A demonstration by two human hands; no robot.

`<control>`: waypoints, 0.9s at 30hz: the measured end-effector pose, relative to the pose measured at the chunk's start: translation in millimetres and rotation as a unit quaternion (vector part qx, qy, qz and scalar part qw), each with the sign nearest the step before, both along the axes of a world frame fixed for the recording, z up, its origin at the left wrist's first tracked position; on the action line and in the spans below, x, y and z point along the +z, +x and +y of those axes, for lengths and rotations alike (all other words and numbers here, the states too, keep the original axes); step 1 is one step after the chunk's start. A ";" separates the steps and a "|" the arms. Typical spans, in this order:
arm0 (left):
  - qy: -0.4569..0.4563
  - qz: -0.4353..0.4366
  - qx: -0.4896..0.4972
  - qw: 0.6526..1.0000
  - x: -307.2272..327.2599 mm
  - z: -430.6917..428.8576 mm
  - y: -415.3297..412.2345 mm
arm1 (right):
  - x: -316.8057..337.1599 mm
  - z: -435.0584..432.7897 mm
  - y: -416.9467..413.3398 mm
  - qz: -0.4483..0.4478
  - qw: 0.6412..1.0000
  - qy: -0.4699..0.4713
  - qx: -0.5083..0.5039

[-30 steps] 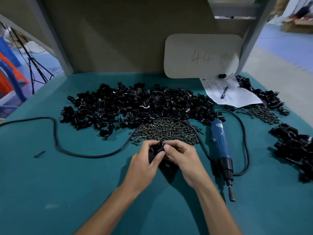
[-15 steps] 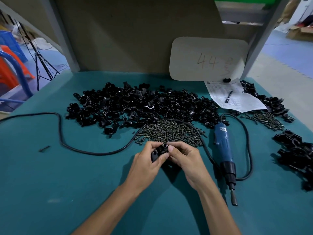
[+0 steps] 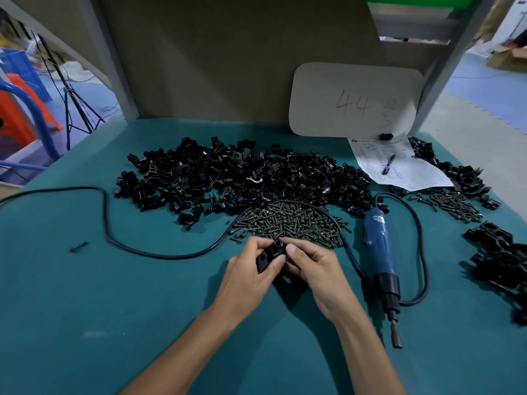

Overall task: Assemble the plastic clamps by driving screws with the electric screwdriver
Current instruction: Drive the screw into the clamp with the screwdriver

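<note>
A black plastic clamp is pinched between the left hand and the right hand, with a round hole facing up; it is too small to tell whether a screw sits in it. Just behind it lies a heap of dark screws, and beyond that a wide pile of loose clamp parts. The blue electric screwdriver lies flat to the right, with its bit pointing toward the person. More black clamps lie at the far right.

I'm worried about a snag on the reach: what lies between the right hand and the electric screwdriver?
In the head view, the black power cord runs across the teal mat between the right hand and the electric screwdriver.
</note>
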State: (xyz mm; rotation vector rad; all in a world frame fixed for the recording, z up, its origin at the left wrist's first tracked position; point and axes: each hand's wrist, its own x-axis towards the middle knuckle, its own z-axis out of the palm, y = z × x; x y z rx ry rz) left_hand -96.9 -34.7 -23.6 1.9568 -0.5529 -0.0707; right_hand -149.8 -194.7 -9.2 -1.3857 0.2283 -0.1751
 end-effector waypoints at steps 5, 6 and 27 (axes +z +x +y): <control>0.011 -0.005 0.002 1.000 2.0 -0.8 -0.5 | 0.9 -0.9 -0.8 -0.011 1.000 -0.026 -0.011; 0.010 -0.006 0.003 1.000 2.1 -0.9 -0.5 | 0.8 -1.4 -0.6 -0.015 0.999 -0.028 -0.020; -0.004 0.000 -0.003 1.000 3.6 -1.5 -1.7 | 5.1 -6.7 -2.4 -0.032 0.998 -0.050 0.005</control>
